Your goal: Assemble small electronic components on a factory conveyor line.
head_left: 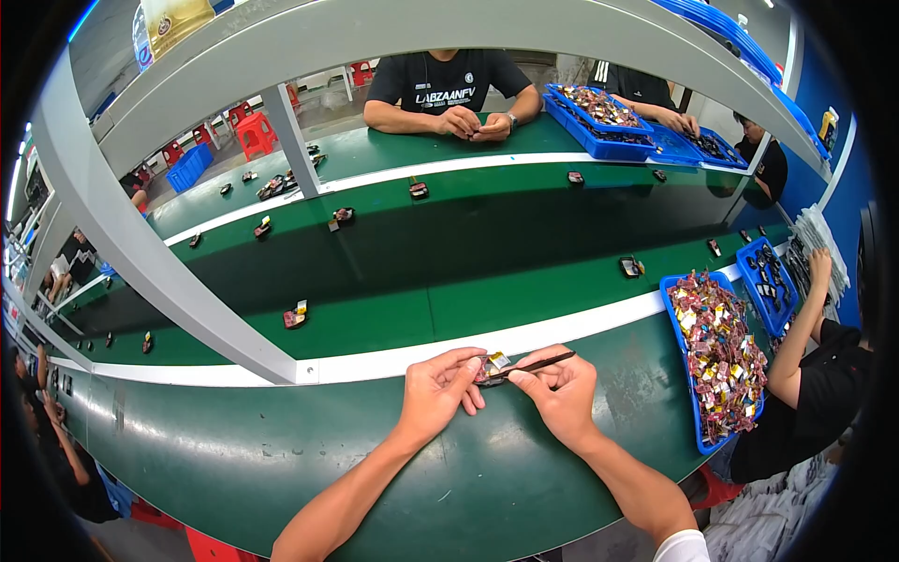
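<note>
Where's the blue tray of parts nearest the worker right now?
In the head view, the blue tray lies on the green table, on the person's right, just beyond the right hand.

Scene being lit brightly from overhead; glare being thrown off green belt [487,244] w/ shelf shadow across it. Edges being bent by fisheye, corners blacked out; centre sharp.

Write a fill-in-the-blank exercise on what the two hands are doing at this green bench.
1. The left hand and the right hand hold a small part over the ____ table.
2. The right hand grips a thin dark ____.
3. The tray of small parts at the person's right is ____ in colour.
4. A ____ stripe edges the belt.

Missing words: green; tool; blue; white
</note>
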### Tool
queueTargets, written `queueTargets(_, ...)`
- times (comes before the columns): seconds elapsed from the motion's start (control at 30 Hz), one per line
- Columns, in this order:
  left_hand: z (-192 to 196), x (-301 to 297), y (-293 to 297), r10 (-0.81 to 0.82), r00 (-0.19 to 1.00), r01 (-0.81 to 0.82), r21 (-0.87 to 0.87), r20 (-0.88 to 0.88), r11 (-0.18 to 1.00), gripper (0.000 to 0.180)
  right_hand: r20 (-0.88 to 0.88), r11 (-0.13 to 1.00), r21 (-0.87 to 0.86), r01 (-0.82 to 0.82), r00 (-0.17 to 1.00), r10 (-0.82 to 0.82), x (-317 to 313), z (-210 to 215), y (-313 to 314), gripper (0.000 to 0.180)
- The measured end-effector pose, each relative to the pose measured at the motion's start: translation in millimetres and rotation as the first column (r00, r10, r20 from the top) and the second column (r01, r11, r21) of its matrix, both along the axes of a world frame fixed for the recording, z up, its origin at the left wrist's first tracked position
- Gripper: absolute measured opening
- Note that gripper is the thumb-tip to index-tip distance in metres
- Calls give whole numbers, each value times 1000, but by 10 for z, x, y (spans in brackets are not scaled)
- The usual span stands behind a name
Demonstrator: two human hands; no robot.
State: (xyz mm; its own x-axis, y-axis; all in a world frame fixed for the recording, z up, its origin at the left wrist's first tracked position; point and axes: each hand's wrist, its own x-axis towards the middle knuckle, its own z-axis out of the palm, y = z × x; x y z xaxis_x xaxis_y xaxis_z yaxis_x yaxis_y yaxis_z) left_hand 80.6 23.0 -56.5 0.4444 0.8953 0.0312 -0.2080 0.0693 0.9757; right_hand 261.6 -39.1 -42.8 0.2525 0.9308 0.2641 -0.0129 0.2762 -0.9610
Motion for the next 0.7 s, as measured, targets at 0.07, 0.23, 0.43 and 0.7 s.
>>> queueTargets(0.07,7,-13,2,-12,1000,12,-3,5,1000,28,1,1000,1,1,1000,-1,-6,-4,1,13)
queueTargets(0.23,21,-28,5,-35,999,35,19,25,999,29,-4,1000,14,12,1000,-12,-25,8,7,13)
queueTargets(0.43,48,-39,2,-86,992,83,40,95,996,33,-8,999,33,41,999,-41,-1,-12,10,14)
queueTargets(0.7,25,-30,11,-81,993,78,41,84,996,33,-40,999,26,34,999,-32,-1,8,7,14)
